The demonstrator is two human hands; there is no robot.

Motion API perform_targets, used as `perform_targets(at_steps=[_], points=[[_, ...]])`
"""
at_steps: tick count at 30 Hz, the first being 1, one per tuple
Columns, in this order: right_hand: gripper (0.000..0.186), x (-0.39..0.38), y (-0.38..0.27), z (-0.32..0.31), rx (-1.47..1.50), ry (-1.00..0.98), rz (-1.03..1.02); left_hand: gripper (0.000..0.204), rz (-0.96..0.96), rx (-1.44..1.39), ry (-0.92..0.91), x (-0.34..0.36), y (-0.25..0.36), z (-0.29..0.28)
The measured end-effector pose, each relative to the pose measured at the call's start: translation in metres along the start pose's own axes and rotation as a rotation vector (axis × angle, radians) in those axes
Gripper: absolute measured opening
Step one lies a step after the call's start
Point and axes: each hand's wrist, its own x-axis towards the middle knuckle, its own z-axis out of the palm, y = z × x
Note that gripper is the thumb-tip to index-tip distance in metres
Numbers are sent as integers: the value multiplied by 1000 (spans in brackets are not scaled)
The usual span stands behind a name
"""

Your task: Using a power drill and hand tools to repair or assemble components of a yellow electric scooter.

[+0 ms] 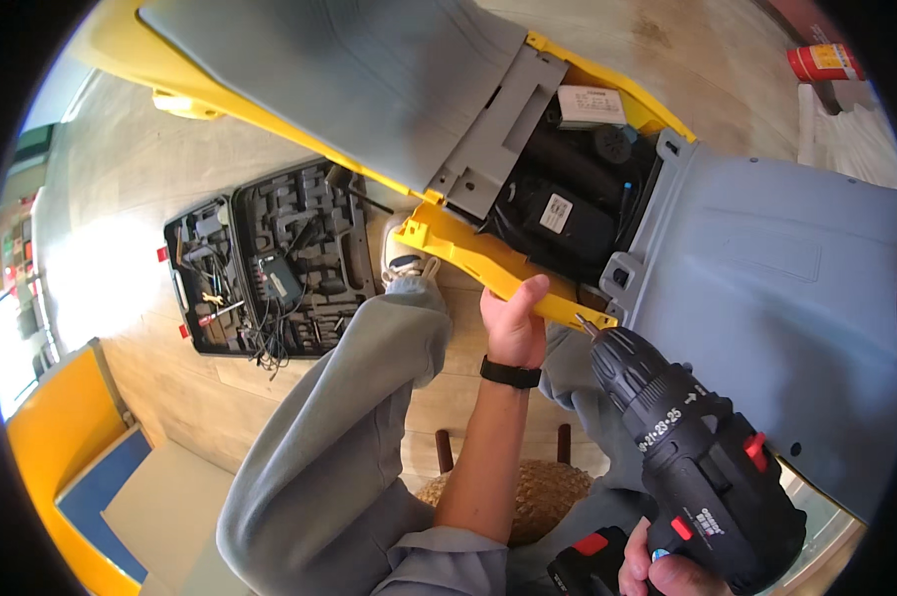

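The grey shell (747,248), smooth, gently curved and plastic-looking, spreads beyond the fingers of both hands, with a dark cavity exposed between its two parts. The tool case (359,238), moulded with many small recesses, lies on the wood-grain floor (180,397), left of the left hand's fingers. The drill (707,477), matte black with a ribbed collar, is gripped by the right hand (667,574), its fingers curled round the handle near the lower edge. The yellow strip (488,263), glossy and bent, is in the left hand (513,318), thumb over its edge, other fingers mostly hidden. The bit (588,326), slim and metallic, sits at the strip's near end, right of the left thumb; contact is unclear. The step looks like driver work there; the next move calls for a steady strip and a squarely aligned bit.
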Motion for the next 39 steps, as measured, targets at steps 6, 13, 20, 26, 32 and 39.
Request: perform_targets(at_steps=[6,13,20,26,32,39], points=[[33,2,10,10,68,95,63,39,18,-16,9,-2,2,5],[43,1,18,8,46,60,-127,37,-3,-21,15,-1,4,8],[43,6,23,14,102,31,-109,39,51,53,13,-3,17,-6],[42,2,11,20,88,104,-114,42,45,118,50,-5,-5,19],[34,3,2,23,116,123,-118,35,-137,146,185,-30,-27,34],[36,2,3,21,219,200,-55,25,-10,156,264,-28,-36,35]])
